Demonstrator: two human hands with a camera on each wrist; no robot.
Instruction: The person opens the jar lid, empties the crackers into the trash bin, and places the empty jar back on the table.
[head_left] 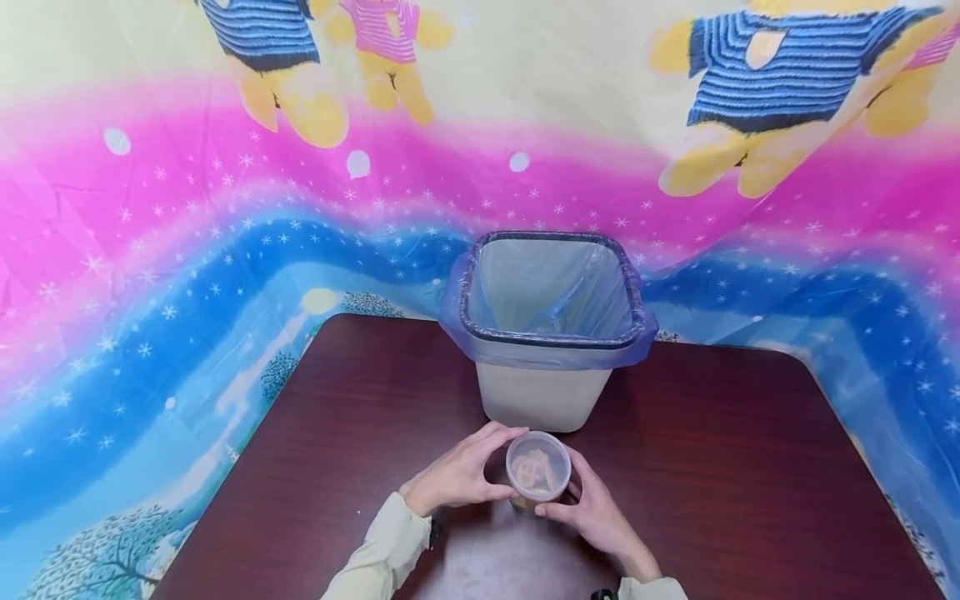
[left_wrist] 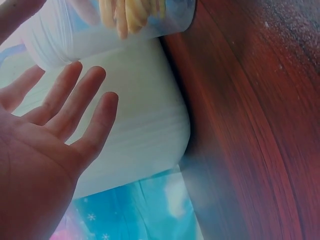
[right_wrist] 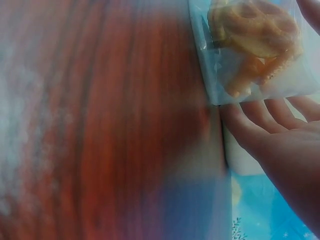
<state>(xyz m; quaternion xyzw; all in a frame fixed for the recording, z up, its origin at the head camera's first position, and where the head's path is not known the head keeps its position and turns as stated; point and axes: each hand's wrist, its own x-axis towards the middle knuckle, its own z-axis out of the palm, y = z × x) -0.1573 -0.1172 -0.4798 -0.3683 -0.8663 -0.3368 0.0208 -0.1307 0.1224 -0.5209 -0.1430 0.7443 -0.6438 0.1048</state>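
A clear round plastic tub (head_left: 538, 467) with a translucent lid stands near the table's middle, just in front of the bin. Yellowish-brown food pieces (right_wrist: 255, 30) lie inside it; one has holes like a lotus root slice. From the left, my left hand (head_left: 459, 473) holds the tub at its lid with thumb and index finger. Its other fingers (left_wrist: 95, 120) are spread beside the tub in the left wrist view. On the opposite side my right hand (head_left: 602, 517) grips the tub, thumb at the front, fingers partly hidden behind it.
A white bin (head_left: 543, 393) lined with a thin blue bag (head_left: 457, 312) stands behind the tub, its mouth facing up. Both stand on a dark red-brown wooden table (head_left: 360, 400). A printed cloth (head_left: 225, 233) with bears and snowflakes hangs around the table's back and sides.
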